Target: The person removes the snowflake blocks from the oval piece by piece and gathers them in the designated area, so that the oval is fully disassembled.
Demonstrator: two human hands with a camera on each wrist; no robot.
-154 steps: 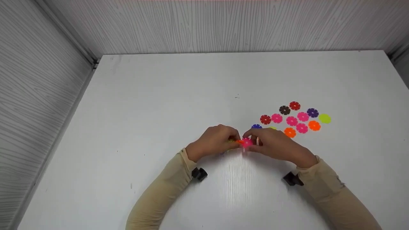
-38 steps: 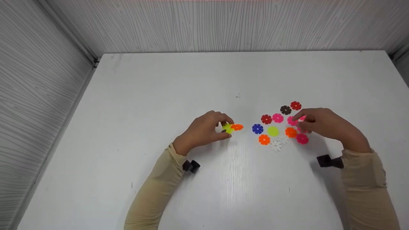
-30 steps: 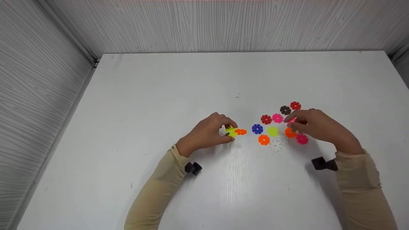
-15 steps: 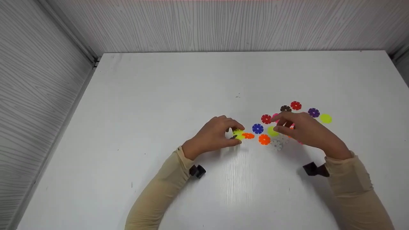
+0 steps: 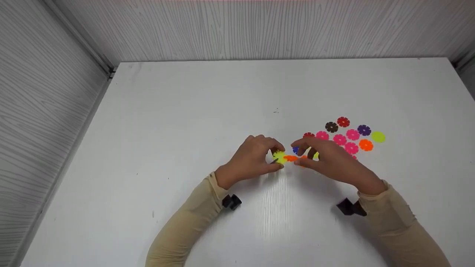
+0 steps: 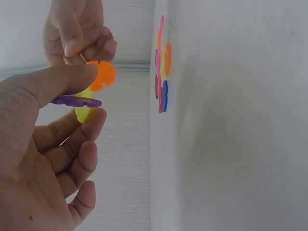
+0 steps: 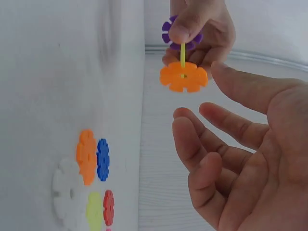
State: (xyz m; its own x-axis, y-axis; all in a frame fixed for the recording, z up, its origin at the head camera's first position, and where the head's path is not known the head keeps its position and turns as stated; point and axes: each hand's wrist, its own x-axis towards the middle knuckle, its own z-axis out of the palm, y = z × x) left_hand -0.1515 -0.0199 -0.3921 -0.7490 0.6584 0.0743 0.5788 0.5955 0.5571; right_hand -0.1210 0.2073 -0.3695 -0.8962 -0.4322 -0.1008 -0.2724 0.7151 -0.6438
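My left hand (image 5: 256,157) pinches a yellow notched disc (image 6: 83,114) between thumb and fingers. Slotted crosswise into that disc are a purple notched disc (image 7: 168,36) on the hand's side and an orange notched disc (image 7: 184,77) at the far end. The three form a small joined chain, held above the table. My right hand (image 5: 326,159) hovers just right of the orange disc, thumb and fingers spread apart with nothing between them. In the right wrist view its thumb tip (image 7: 224,70) is close beside the orange disc; whether they touch I cannot tell.
Several loose notched discs lie on the white table (image 5: 167,111) to the right, including pink (image 5: 339,139), brown (image 5: 331,127), red (image 5: 343,121) and purple ones (image 5: 364,130). The right hand partly covers the nearer discs. White (image 7: 65,192) and blue ones (image 7: 103,160) show in the right wrist view.
Earlier, a pink disc was at the chain's orange end; now it is gone from there. The right hand has since moved left from over the loose discs. The left hand has shifted slightly right with the chain.
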